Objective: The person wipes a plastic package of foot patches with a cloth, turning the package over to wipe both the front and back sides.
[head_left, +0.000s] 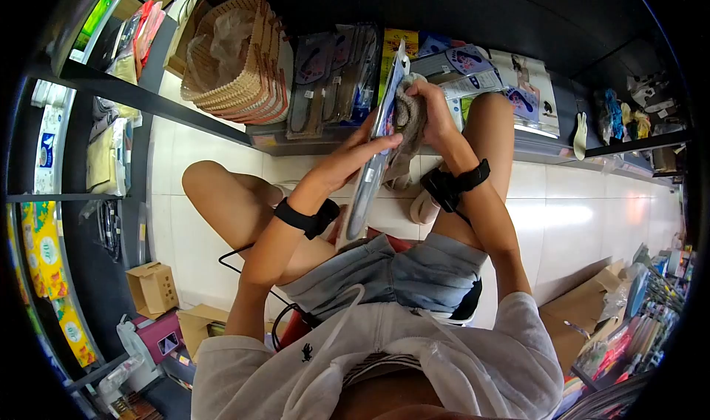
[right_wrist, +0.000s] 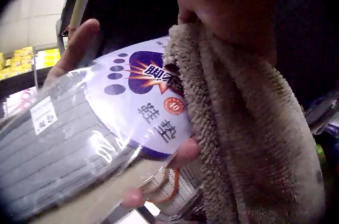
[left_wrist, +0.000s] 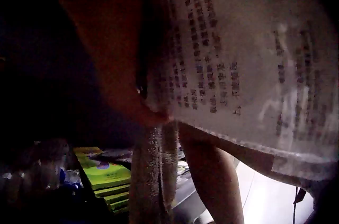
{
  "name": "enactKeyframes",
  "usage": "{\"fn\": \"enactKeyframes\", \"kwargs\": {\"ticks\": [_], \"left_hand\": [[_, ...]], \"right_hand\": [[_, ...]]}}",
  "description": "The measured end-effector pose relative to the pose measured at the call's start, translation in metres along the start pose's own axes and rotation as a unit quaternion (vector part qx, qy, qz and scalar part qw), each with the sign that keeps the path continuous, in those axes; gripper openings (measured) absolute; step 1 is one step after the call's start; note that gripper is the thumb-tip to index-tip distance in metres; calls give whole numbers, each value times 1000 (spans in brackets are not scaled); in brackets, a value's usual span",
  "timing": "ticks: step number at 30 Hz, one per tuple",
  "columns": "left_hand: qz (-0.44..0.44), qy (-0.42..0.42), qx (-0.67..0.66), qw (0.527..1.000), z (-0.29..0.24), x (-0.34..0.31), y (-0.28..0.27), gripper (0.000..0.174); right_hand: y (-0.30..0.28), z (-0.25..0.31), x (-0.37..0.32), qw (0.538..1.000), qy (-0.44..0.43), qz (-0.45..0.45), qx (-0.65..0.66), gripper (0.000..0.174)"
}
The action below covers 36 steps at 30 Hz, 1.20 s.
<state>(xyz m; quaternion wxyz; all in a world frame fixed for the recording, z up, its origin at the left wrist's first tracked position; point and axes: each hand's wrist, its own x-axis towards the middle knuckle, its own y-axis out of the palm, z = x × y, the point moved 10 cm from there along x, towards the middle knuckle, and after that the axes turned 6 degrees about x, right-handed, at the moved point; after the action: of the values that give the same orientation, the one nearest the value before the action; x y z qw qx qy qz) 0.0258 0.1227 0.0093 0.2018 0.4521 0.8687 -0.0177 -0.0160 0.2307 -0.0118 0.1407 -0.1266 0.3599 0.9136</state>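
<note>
A clear packet of grey insoles (right_wrist: pixel 58 123) with a purple and white card (right_wrist: pixel 153 102) is gripped by the left hand (head_left: pixel 351 157), fingers and thumb around its edges. The right hand (head_left: pixel 438 116) holds a bunched brown-grey cloth (head_left: pixel 408 120), which touches the card end of the packet. In the right wrist view that cloth (right_wrist: pixel 254 144) hangs from the right hand (right_wrist: pixel 228 7) and covers part of the card. Printed text shows on the packet's back (left_wrist: pixel 228 65) in the left wrist view, beside the dark left hand (left_wrist: pixel 116 70).
On the low shelf, woven baskets (head_left: pixel 237 87) stand left of packed insoles (head_left: pixel 314 72), with more packets (head_left: pixel 466 61) to the right. A white shoehorn-like piece (head_left: pixel 580 135) lies near the shelf edge. Cardboard boxes (head_left: pixel 151 287) stand on the floor.
</note>
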Motion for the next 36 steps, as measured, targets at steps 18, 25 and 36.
{"fn": "enactKeyframes", "kwargs": {"ticks": [18,25,36], "left_hand": [[-148,-2,-59,987,21,8,-28,58],[-180,8,-165,970,17,6,-47,54],[-177,0,-245,953,18,4,-45,39]], "right_hand": [[37,-23,-20,981,2,110,-159,12],[71,-58,-39,941,30,255,-222,10],[67,-54,-36,928,19,247,-280,15]]}}
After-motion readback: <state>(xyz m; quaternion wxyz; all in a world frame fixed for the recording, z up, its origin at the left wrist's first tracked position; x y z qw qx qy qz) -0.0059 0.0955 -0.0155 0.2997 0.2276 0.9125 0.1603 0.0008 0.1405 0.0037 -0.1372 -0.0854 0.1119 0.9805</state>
